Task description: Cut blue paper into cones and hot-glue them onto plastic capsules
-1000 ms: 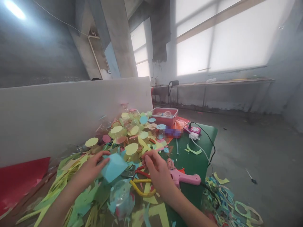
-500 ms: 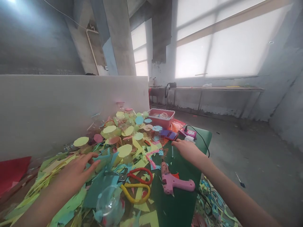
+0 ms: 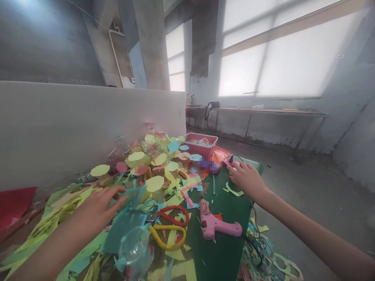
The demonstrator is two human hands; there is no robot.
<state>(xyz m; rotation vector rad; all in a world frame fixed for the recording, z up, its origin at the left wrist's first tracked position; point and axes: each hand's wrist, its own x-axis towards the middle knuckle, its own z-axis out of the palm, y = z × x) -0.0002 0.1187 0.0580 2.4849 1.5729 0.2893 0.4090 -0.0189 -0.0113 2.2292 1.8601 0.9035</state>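
My left hand (image 3: 98, 208) lies flat with fingers spread on a heap of green, blue and yellow paper scraps (image 3: 73, 230), holding nothing. My right hand (image 3: 246, 177) reaches to the far right of the green table (image 3: 225, 249), fingers curled over a small white and pink thing with a black cord; what it grips is hidden. Between the hands lie scissors with red and yellow handles (image 3: 170, 228) and a pink glue gun (image 3: 215, 224). A clear plastic dome (image 3: 134, 248) sits near the front.
Several cups capped with coloured paper discs (image 3: 152, 160) crowd against a white board (image 3: 73, 125) at the left. A pink tray (image 3: 202, 143) stands at the back. Paper offcuts litter the floor (image 3: 278, 261) at the right. A long bench (image 3: 263, 113) runs under the windows.
My right hand left the scissors and went out to the table's far right corner. My left hand let go of the blue paper piece and now lies flat on the scraps.
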